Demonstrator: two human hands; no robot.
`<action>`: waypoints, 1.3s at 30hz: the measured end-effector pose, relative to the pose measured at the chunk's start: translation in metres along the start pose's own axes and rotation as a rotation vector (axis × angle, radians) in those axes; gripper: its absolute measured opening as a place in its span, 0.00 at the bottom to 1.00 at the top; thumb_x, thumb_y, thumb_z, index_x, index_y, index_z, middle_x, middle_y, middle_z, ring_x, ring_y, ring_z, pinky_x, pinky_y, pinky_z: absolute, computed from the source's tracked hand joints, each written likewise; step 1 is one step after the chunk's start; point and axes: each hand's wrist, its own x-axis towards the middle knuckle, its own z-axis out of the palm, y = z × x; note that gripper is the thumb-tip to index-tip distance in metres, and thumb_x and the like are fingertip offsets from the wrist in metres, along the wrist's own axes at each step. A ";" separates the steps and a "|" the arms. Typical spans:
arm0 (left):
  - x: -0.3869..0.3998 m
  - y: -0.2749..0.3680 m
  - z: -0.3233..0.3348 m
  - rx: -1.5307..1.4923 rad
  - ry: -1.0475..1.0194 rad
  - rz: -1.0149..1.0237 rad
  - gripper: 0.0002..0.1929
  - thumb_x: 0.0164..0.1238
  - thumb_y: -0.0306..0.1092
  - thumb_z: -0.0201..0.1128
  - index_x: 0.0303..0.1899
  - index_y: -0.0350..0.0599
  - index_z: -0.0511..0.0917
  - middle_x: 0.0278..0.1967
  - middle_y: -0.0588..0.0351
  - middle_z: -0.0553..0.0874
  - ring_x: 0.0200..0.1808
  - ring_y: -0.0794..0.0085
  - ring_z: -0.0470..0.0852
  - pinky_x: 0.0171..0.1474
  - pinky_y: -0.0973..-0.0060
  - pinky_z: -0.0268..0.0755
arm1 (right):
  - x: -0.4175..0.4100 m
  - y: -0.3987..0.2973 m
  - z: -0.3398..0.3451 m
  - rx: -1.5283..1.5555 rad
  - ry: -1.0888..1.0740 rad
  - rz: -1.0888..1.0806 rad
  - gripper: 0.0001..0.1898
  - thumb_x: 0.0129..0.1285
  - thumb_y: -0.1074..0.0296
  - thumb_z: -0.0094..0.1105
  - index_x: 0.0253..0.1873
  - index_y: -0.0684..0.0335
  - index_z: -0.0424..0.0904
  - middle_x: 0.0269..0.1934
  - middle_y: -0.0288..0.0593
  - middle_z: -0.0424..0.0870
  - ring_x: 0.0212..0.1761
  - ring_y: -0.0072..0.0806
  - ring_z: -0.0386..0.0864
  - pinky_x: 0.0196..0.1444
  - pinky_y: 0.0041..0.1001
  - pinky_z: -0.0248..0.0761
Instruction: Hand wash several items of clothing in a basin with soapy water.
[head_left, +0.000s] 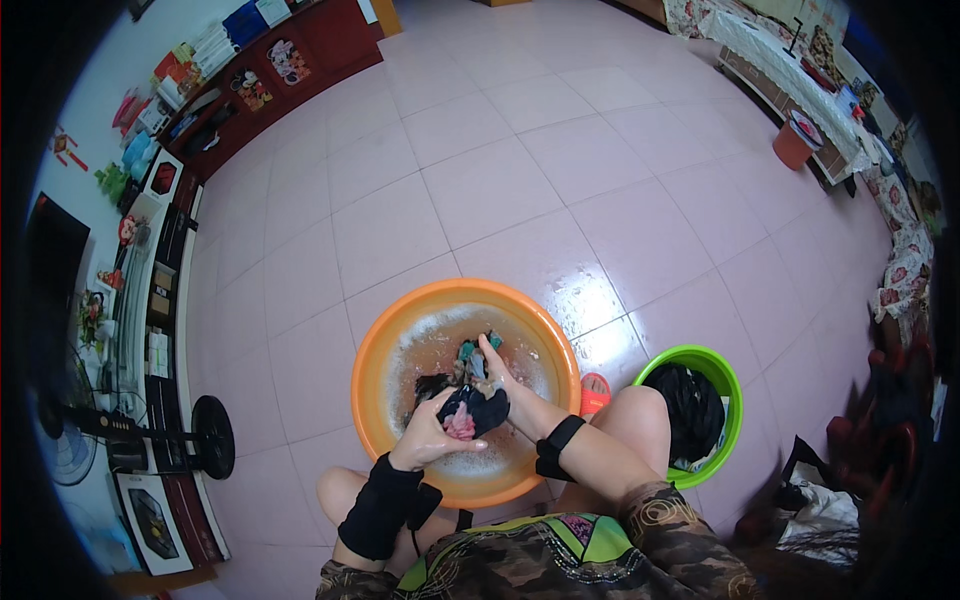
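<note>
An orange plastic basin (364, 405) sits on the floor before me, holding cloudy water with white suds (480, 463) around its edge. Above the water, both my hands grip a bunch of wet cloth (484, 409), mostly dark with pink, teal and grey parts. My left hand (429, 439) holds the near side, fingers curled around the black and pink portion. From the right, my right hand (504, 375) presses on the same bunch, its thumb pointing away from me. Dark cloth (431, 386) lies in the water left of the bunch.
A green bucket (735, 420) holding black cloth (684, 405) stands right of my knee. Wet patches (581, 292) shine on the tiled floor (495, 187). A pedestal fan (212, 437) is at the left, and a red-brown bin (793, 146) stands by the far-right table (765, 52).
</note>
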 end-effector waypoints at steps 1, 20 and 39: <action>-0.009 0.002 -0.002 -0.141 -0.007 -0.002 0.33 0.33 0.28 0.77 0.49 0.35 0.72 0.43 0.60 0.78 0.44 0.78 0.73 0.53 0.79 0.63 | -0.009 0.006 0.013 0.019 0.042 -0.022 0.29 0.54 0.36 0.51 0.45 0.58 0.74 0.36 0.44 0.79 0.35 0.36 0.77 0.42 0.38 0.72; 0.028 -0.084 -0.060 -1.190 0.201 -0.081 0.20 0.57 0.40 0.62 0.50 0.46 0.72 0.46 0.55 0.79 0.50 0.65 0.77 0.54 0.66 0.69 | -0.033 -0.015 0.023 -0.319 -0.095 0.391 0.14 0.63 0.61 0.48 0.48 0.62 0.75 0.47 0.44 0.79 0.45 0.34 0.77 0.52 0.37 0.70; 0.024 -0.035 -0.038 -0.520 0.252 0.212 0.21 0.42 0.22 0.68 0.41 0.37 0.71 0.36 0.56 0.78 0.39 0.73 0.78 0.46 0.76 0.70 | -0.023 -0.013 0.037 -0.085 -0.106 0.193 0.21 0.57 0.49 0.56 0.45 0.61 0.76 0.39 0.43 0.81 0.37 0.33 0.80 0.43 0.31 0.74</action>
